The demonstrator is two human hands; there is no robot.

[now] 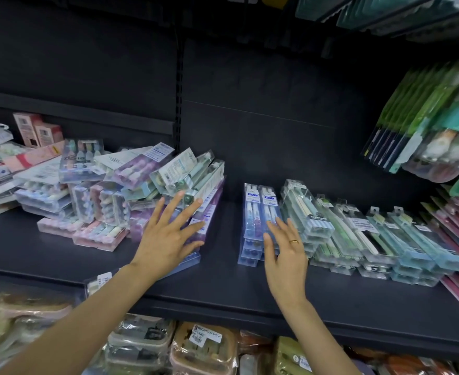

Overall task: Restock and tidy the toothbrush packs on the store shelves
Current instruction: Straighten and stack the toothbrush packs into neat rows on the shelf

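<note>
Fingers on both of my hands are straight and spread, gripping nothing. My left hand [168,240] lies flat against the near side of the jumbled heap of toothbrush packs [130,185] on the left part of the dark shelf [223,288], its fingertips on the purple pack [209,212] at the heap's right edge. My right hand [286,255] has its fingertips on the blue packs [252,212], the leftmost stack in the tidy row of packs [371,239] that runs to the right. A bare strip of shelf separates heap and row. I see a gold ring [294,241] on one right finger. Wrapped containers [204,347] sit on the shelf below.
</note>
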